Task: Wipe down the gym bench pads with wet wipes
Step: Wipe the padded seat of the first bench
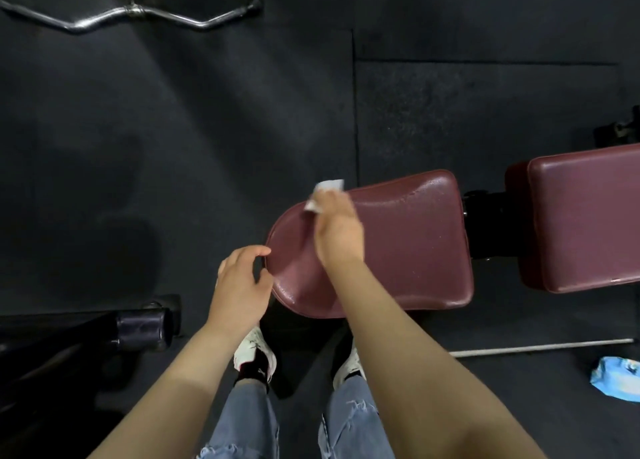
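Note:
A maroon seat pad [408, 251] of the gym bench lies in the middle of the view, its surface shiny with wet streaks. My right hand [337, 226] holds a white wet wipe [327, 190] against the pad's far left edge; the hand is blurred. My left hand [242, 282] hovers at the pad's rounded near-left end, fingers loosely curled, touching or almost touching the rim. A second maroon back pad [585, 219] continues to the right, across a gap with a black frame.
Black rubber floor surrounds the bench. A curl bar [128, 14] lies at the top left. A black padded roller [142, 329] stands at the lower left. A blue wipes pack [616, 379] and a thin metal rod [540, 348] lie on the floor at right. My feet stand below the pad.

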`<move>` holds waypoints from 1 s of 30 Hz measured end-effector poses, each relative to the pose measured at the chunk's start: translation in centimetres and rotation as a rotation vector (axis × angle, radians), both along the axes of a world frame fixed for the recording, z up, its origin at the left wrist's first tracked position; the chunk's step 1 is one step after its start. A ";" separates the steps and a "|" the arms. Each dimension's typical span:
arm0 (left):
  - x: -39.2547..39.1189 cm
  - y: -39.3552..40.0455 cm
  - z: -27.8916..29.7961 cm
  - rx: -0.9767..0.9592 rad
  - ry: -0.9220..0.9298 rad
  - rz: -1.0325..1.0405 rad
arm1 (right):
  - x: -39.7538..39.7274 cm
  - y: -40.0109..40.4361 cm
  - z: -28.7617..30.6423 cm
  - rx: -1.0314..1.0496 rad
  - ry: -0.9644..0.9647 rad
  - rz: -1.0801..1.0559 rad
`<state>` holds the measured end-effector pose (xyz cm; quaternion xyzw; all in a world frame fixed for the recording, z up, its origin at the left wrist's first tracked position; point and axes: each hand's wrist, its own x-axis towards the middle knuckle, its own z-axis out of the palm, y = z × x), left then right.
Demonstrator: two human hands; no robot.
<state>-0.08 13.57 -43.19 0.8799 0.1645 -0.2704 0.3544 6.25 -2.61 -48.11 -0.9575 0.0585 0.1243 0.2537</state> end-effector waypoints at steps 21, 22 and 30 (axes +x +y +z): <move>-2.1 0.4 -2.2 0.070 0.018 -0.108 | -1.5 1.8 0.6 0.103 -0.051 0.497; -2.2 0.5 -2.1 0.071 0.039 -0.064 | -1.9 1.2 0.4 0.118 -0.114 0.677; -3.0 -1.8 -1.3 -0.062 0.072 0.073 | -0.5 -21.2 3.0 -0.319 -0.121 -0.062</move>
